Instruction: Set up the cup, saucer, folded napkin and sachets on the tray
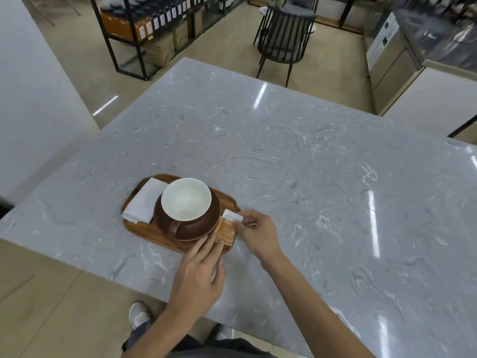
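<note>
A brown cup with a white inside stands on a brown saucer on the wooden tray, near the table's front edge. A folded white napkin lies on the tray's left side. At the tray's right end sit an orange sachet and a white sachet. My right hand pinches the sachets from the right. My left hand reaches from the front, fingertips touching the orange sachet's lower edge by the saucer rim.
The tray sits on a grey marble table. Beyond the table stand a black slatted chair, a black metal shelf with bottles and boxes and a steel counter at the far right.
</note>
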The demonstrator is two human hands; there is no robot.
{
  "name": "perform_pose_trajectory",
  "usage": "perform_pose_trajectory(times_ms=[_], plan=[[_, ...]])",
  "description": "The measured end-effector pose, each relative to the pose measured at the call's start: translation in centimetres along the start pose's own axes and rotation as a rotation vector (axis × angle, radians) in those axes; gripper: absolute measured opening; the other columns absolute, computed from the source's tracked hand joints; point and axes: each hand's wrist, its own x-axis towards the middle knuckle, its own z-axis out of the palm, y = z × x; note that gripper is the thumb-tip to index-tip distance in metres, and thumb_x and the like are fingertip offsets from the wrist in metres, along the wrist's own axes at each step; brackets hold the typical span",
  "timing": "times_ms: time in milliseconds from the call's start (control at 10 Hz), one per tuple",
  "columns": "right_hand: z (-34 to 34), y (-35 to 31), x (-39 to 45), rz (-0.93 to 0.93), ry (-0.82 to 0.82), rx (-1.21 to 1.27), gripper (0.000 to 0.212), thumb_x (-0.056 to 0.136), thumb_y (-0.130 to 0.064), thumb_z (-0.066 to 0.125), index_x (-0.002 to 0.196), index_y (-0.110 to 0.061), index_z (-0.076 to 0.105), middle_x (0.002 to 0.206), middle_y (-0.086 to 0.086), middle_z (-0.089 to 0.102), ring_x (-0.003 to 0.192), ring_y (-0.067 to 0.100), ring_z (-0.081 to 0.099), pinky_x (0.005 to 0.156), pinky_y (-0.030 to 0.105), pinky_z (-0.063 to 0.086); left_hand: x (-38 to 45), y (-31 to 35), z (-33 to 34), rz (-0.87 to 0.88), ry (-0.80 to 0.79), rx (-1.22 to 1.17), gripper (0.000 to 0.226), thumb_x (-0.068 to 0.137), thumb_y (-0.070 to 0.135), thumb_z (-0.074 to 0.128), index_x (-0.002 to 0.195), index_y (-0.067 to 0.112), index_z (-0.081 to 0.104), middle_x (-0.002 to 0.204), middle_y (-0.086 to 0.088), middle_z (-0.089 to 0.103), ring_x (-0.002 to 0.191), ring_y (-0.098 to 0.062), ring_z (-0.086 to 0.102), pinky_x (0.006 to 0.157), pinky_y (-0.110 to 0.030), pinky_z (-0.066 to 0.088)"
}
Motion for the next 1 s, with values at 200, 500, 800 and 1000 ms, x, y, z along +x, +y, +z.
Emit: perform_pose_trajectory(times_ms=[200,500,800,1000], plan=[[0.0,0.3,0.4,-0.055,-0.034,-0.051,0.027,0.086,-0.018,0.077,0.112,-0.023,0.072,0.080,-0.018,0.066,0.064,-0.013,0.065,0.060,0.005,0.049,-0.2,-0.1,0.3,-0.026,0.014,0.030,0.045,0.088,0.027,0.060,0.128,0.009,0.069,0.132,-0.006,0.068,0.125,-0.021,0.059,0.102,-0.035,0.054],[-0.2,0.8,0.7,-0.104,-0.021,-0.122,0.024,0.088,-0.022,0.077,0.112,-0.019,0.075,0.078,-0.021,0.067,0.063,-0.012,0.064,0.057,0.001,0.046,-0.4,0.8,0.5,-0.067,-0.014,0.194,0.053,0.091,0.039,0.049,0.131,0.009,0.068,0.140,-0.006,0.063,0.132,-0.026,0.057,0.107,-0.041,0.050],[-0.6,0.5,0.4,-0.199,-0.009,-0.091,0.018,0.093,-0.028,0.071,0.109,-0.021,0.076,0.078,-0.025,0.066,0.074,-0.018,0.064,0.063,0.000,0.045,0.1,2.0,-1.7,-0.136,-0.049,0.109,0.044,0.090,0.034,0.063,0.129,0.017,0.069,0.140,-0.001,0.064,0.122,-0.019,0.065,0.091,-0.033,0.058],[-3.2,-2.2,0.8,-0.362,0.087,-0.294,0.029,0.097,-0.039,0.063,0.120,-0.022,0.068,0.112,0.000,0.066,0.081,-0.001,0.063,0.072,0.010,0.048,3.2,2.4,-5.8,0.072,0.093,-0.003,0.041,0.092,0.031,0.052,0.125,0.018,0.073,0.125,0.005,0.073,0.113,-0.013,0.067,0.085,-0.036,0.062]])
